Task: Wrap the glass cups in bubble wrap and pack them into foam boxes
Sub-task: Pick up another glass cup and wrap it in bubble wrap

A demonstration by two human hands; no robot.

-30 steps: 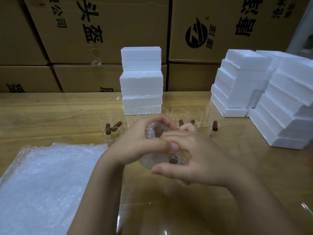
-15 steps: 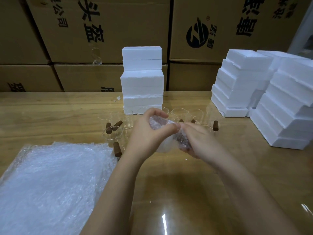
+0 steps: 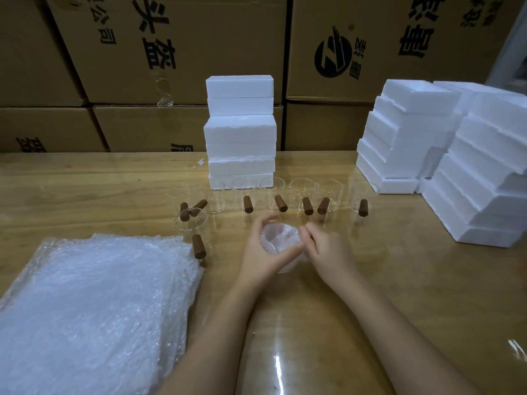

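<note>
A glass cup wrapped in bubble wrap [image 3: 281, 239] sits between both hands at the middle of the wooden table [image 3: 399, 280]. My left hand [image 3: 263, 252] curls round its left side and underside. My right hand [image 3: 328, 252] holds its right side, with the fingertips pinching the wrap at the top edge. Behind the hands stands a row of several clear glass cups with brown wooden handles [image 3: 306, 196]. A pile of bubble wrap sheets [image 3: 94, 309] lies at the near left. Closed white foam boxes [image 3: 241, 132] are stacked at the back centre.
More white foam boxes [image 3: 410, 132] are stacked at the right, with a further stepped pile [image 3: 484, 178] nearer the right edge. Brown cardboard cartons [image 3: 171, 52] form a wall behind the table. One cup with its handle [image 3: 198, 246] stands beside the bubble wrap pile.
Both hands have carried the wrapped cup forward, away from me and towards the row of cups. The left hand has turned to cup the bundle, and the right fingers moved to its top edge.
</note>
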